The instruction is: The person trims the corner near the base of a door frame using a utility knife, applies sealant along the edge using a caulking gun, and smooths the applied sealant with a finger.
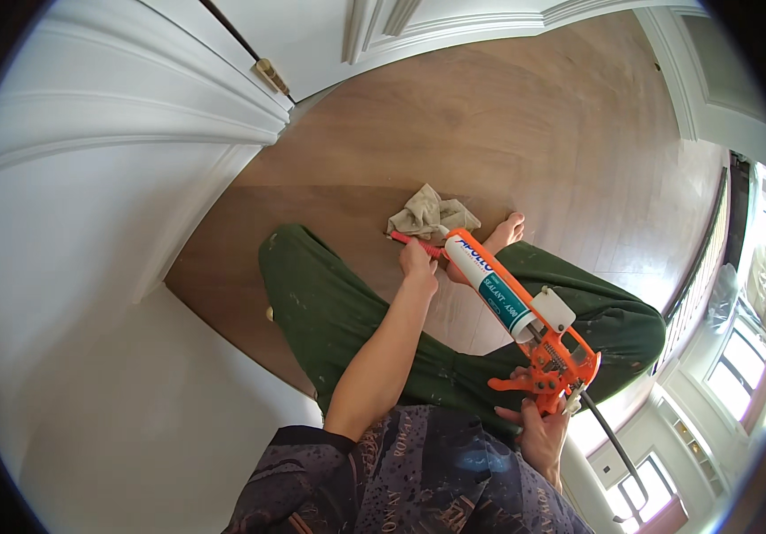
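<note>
At the centre of the frame the caulking gun (525, 329) runs its long axis from lower right up to upper left. The right hand (543, 436) closes its fingers around the orange grip; the left hand (418, 265) pinches the red nozzle (414, 242) beside a crumpled rag (432, 215) on the floor (490, 133).

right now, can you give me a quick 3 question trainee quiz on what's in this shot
1. True or false: the caulking gun lies flat on the floor.
2. Which hand grips the gun's handle? A) left hand B) right hand
3. What lies crumpled on the floor beyond the gun's tip?

Key
1. False, it is held up.
2. B; the left hand is at the nozzle.
3. A rag.
</note>
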The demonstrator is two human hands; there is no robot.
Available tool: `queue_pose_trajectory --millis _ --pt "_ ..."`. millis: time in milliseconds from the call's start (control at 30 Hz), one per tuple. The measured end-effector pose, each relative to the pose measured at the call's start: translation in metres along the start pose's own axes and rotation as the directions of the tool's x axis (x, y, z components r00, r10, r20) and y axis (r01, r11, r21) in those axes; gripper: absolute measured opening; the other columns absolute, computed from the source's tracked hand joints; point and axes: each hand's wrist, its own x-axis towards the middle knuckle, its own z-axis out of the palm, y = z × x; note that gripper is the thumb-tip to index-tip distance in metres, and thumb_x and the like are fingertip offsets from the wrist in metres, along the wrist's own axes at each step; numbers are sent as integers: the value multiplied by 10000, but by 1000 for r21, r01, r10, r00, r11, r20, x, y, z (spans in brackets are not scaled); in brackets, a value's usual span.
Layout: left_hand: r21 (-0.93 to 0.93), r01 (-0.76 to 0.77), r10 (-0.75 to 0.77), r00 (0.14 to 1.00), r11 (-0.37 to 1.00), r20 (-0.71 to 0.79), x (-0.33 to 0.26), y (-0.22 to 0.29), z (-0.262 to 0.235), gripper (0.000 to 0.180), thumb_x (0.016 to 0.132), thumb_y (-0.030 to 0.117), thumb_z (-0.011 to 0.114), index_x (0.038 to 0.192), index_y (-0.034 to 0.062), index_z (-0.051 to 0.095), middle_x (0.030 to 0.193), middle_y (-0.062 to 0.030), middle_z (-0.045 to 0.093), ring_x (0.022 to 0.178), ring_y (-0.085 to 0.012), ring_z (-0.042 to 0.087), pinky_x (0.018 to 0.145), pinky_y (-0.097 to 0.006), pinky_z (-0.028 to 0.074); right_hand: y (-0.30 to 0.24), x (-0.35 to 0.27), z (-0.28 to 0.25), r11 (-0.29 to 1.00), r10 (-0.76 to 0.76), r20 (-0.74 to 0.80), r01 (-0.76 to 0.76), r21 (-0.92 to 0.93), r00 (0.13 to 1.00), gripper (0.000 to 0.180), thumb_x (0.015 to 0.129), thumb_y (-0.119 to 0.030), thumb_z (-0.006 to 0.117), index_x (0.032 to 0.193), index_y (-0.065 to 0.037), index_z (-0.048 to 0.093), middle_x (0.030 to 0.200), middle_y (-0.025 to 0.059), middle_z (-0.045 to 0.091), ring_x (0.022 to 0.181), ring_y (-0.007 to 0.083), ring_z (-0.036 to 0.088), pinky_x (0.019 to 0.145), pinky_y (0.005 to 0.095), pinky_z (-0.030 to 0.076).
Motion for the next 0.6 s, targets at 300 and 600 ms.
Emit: queue_pose_trajectory --millis 300,600 --pt "-124 14 -10 999 992 34 40 1 -4 359 1045 262 506 1319 30 510 1305 -120 558 1192 -279 596 1044 -431 488 -4 -5 -7 1000 10 -37 -11 -19 999 422 913 129 390 1311 66 513 1317 202 577 1197 296 613 784 381 667" --pt "-47 65 -63 997 997 54 62 9 -26 353 1019 243 539 1285 11 520 1246 -145 583 1106 -269 632 948 -422 550 18 1 -2 996 -36 -107 45 83 994 482 835 66 398 1308 132 464 1278 261 585 1204 335 615 683 346 681"
